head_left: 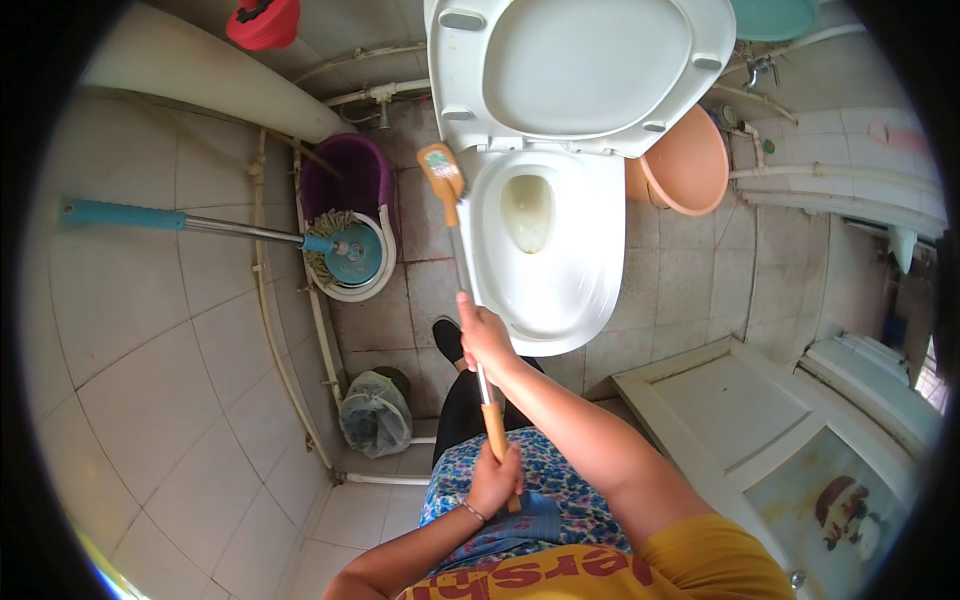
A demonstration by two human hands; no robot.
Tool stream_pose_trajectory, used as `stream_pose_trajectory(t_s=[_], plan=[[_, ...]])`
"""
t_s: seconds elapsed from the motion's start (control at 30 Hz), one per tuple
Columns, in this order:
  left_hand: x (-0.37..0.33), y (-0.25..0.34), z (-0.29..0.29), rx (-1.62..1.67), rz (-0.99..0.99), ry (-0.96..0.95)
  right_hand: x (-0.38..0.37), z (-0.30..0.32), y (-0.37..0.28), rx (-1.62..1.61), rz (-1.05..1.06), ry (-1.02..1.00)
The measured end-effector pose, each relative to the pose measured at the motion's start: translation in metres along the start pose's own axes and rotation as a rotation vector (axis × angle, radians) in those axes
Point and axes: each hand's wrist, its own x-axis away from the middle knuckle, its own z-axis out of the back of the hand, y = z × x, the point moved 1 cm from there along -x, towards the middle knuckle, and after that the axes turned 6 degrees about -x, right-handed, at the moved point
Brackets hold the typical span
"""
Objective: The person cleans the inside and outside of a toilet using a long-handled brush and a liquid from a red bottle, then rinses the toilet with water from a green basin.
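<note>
Close under my view, at the lower edge, I see a yellow shirt (720, 555) and a flowered cloth (550, 465), and over this cloth the left hand (495, 480) is closed around the wooden grip of a long-handled brush (462, 270). A little farther, the right hand (485, 335) is wrapped around the metal rod of the same brush, so both hands are occupied with one tool. Beyond them, the wooden brush head (437, 165) is just beside the left rim of the white toilet (605, 290), with dark bristles (461, 188) toward the bowl side; whether they touch the rim, I cannot tell. Inside the bowl lies some yellowish water (528, 215), and the raised seat (460, 75) leaves the opening free. In my judgement, the step in hand is keeping the brush ready at this side. To put the bristles inside, I think the move would call for the right hand to guide the head over the rim, while the left hand steers the grip. Farther around stand a purple bucket (378, 165) with a mop (240, 223) on the left, and a peach basin (690, 165) on the right.
</note>
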Motion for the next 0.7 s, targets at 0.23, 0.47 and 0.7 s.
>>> stream_pose_trajectory(t_s=[0.23, 0.47, 0.7], plan=[[-0.021, 0.014, -0.011, 0.017, 0.060, -0.065, -0.019, 0.052, 0.007, -0.203, -0.056, 0.179], [-0.008, 0.009, -0.015, -0.115, 0.074, -0.261, 0.011, 0.068, 0.012, -0.199, -0.028, 0.205], [-0.022, 0.014, -0.007, -0.144, 0.164, -0.239, -0.001, 0.082, 0.009, -0.239, -0.023, 0.311]])
